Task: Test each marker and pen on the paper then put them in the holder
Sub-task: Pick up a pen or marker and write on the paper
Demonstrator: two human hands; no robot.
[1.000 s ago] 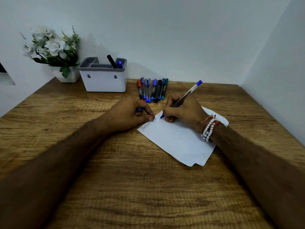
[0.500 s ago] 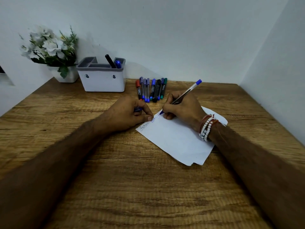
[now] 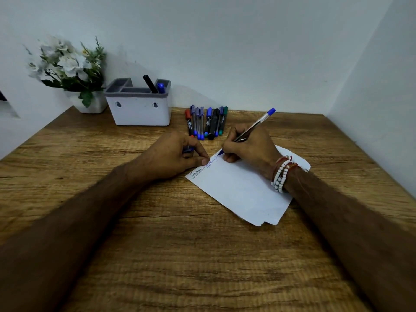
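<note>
— Grainy wood counter (image 3: 202, 255), smooth white paper (image 3: 243, 190)?
— Yes. Right hand (image 3: 252, 147) fingers pinch a slim clear pen (image 3: 254, 126), tip on the sheet; left hand (image 3: 173, 154) curls round a blue cap (image 3: 188, 149), pinning the corner.

The paper (image 3: 243, 190) carries underlined handwriting along its 11 o'clock edge — too small to read. The markers (image 3: 208, 122) bear printed barrel labels — equally illegible. Nothing else shows text.

Dim, soft light; wide-angle edge distortion
</note>
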